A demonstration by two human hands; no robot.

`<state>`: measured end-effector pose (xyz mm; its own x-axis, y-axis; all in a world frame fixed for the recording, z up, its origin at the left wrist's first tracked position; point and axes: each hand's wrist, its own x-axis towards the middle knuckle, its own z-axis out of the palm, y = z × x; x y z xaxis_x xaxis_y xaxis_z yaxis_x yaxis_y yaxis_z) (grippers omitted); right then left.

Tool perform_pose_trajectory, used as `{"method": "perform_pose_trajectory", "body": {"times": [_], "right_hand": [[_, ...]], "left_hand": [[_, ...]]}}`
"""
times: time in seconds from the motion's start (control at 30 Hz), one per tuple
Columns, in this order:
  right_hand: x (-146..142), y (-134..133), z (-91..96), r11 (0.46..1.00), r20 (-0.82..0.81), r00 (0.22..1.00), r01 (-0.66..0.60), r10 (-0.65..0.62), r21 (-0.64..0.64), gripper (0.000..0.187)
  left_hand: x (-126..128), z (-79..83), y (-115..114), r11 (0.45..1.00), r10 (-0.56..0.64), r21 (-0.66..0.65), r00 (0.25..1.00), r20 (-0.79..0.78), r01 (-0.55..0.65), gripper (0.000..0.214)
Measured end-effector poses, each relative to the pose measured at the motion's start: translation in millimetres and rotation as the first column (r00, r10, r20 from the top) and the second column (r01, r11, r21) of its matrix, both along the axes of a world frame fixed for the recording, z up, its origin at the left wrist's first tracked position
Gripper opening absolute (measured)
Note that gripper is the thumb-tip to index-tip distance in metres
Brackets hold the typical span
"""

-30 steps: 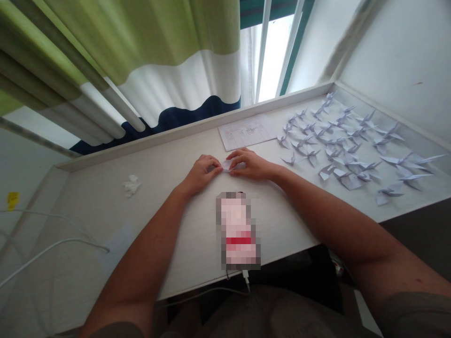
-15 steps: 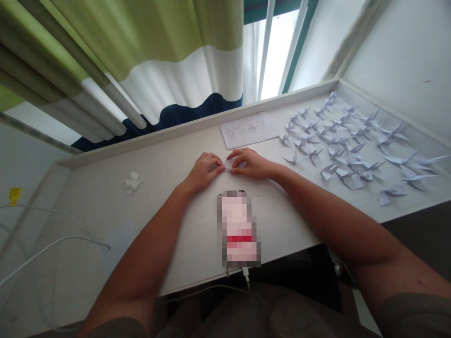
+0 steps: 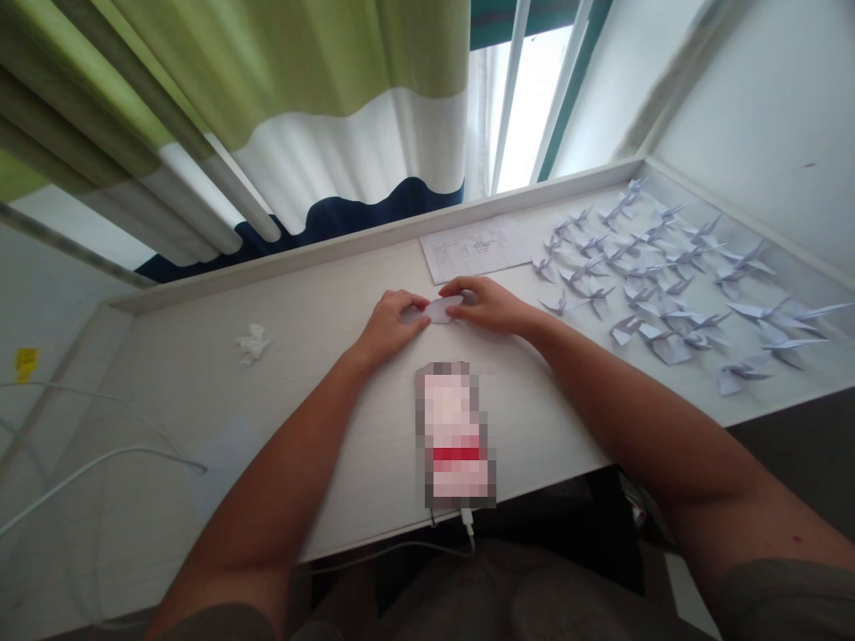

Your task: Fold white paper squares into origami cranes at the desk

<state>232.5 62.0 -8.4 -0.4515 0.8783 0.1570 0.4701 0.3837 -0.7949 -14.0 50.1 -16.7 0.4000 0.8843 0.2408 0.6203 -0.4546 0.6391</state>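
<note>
Between my fingertips is a small folded piece of white paper (image 3: 441,311), low over the desk's middle. My left hand (image 3: 394,322) is closed on its left end, thumb and fingers drawn together. From the other side my right hand (image 3: 495,307) grips the right end, index finger arched over it and thumb in front. The fingers cover both ends, so the exact fold is hard to make out. Many folded paper cranes (image 3: 668,276) stand in a loose group to the right of my right hand.
A phone with a blurred screen (image 3: 455,418) lies in front of me, a white charging cable (image 3: 468,521) at its lower end. Behind my hands is a printed sheet (image 3: 474,249). Crumpled tissue (image 3: 253,344) sits at left. Raised edging (image 3: 334,227) runs along the desk's back.
My hands have drawn slightly apart along the paper, and more of its white surface shows between them. The whole view has shifted a little.
</note>
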Motion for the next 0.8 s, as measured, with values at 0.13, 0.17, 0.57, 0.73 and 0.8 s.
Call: {"method": "perform_pose_trajectory", "body": {"times": [0.13, 0.17, 0.57, 0.73, 0.8], "right_hand": [[2, 2, 1.5, 0.998, 0.094, 0.995, 0.013, -0.019, 0.058, 0.022], [2, 2, 1.6, 0.997, 0.107, 0.994, 0.008, -0.017, 0.080, 0.022], [-18, 4, -10.6, 0.978, 0.136, 0.975, 0.154, -0.173, 0.141, 0.022], [-26, 4, -8.5, 0.966, 0.204, 0.959, 0.156, -0.198, 0.204, 0.020], [-27, 4, -6.9, 0.962, 0.222, 0.955, 0.142, -0.195, 0.233, 0.019]], "left_hand": [[2, -0.9, -1, 0.999, -0.001, 0.046, 1.000, -0.010, 0.001, 0.010], [3, -0.7, -2, 0.998, -0.006, 0.062, 1.000, -0.011, 0.006, 0.009], [7, -0.1, -6, 0.993, -0.024, 0.116, 0.999, -0.037, 0.028, 0.007], [9, 2.1, -8, 0.996, -0.008, 0.092, 1.000, -0.011, 0.009, 0.008], [10, 2.0, -8, 0.997, 0.016, 0.081, 1.000, 0.000, -0.016, 0.008]]}}
